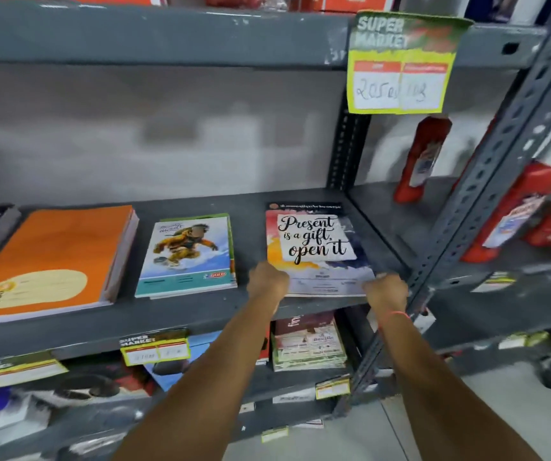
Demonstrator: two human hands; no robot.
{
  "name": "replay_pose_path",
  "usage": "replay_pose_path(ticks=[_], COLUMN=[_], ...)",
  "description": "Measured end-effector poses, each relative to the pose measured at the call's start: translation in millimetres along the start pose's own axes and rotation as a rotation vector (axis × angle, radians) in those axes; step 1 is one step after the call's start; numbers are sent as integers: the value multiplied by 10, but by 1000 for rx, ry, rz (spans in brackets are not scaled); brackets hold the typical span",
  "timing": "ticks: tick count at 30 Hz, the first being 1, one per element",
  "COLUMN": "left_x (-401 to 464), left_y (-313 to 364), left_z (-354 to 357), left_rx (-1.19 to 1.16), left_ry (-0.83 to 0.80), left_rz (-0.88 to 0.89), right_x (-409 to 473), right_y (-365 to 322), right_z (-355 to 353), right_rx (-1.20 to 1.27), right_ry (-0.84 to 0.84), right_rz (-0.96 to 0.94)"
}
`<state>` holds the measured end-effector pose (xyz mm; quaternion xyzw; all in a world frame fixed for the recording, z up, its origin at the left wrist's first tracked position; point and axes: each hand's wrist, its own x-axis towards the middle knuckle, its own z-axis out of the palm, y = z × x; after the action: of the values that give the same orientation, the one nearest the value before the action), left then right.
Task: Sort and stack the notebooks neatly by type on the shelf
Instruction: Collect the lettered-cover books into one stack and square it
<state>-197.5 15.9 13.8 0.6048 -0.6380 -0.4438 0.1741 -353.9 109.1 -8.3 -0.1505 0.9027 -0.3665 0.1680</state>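
- Grey steel shelf [181, 314]: quote-cover notebook [317, 247] lies at its right end.
- My left hand [267, 281] and right hand [385, 291] pinch its near corners (to square it).
- Orange stack [51, 261], snowboarder stack [186, 256] sit apart, leftward.

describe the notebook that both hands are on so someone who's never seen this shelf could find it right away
Find the grey metal shelf carrying three notebook piles. It is the rightmost notebook, beside the upright post, with the left hand and right hand at its near corners. Only its cover reads "Present is a gift, open it"; the neighbours are a snowboarder notebook and an orange stack.
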Motion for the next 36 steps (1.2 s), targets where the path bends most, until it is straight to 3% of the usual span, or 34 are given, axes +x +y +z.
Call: replay_pose_path(ticks=[3, 10, 16, 19, 24, 31, 36], left_x=[-10, -48, -85, -75, -109, -140, -27], left_y=[5, 155, 47, -75, -483, -1621, -2569], left_z=[15, -123, -545, -970, -2010, -3788, -4870], left_rx=[-179, -237, -335, -348, -366, -400, -399], left_ry=[15, 114, 181, 233, 463, 718, 762], left_rz=[-53, 80, 146, 188, 258, 193, 160], right_x=[110, 63, -242, -480, -1141, -2679, -3682], right_y=[-20, -31, -437, -788, -1476, -2344, -2705], right_z=[-47, -104, -71, 30, 523, 1699, 2636], right_rx=[98, 286, 431, 442, 474, 571, 513], right_ry=[-79, -193, -111, -143, -302, -524, -621], right_rz=[99, 137, 48, -68, -244, -430, -438])
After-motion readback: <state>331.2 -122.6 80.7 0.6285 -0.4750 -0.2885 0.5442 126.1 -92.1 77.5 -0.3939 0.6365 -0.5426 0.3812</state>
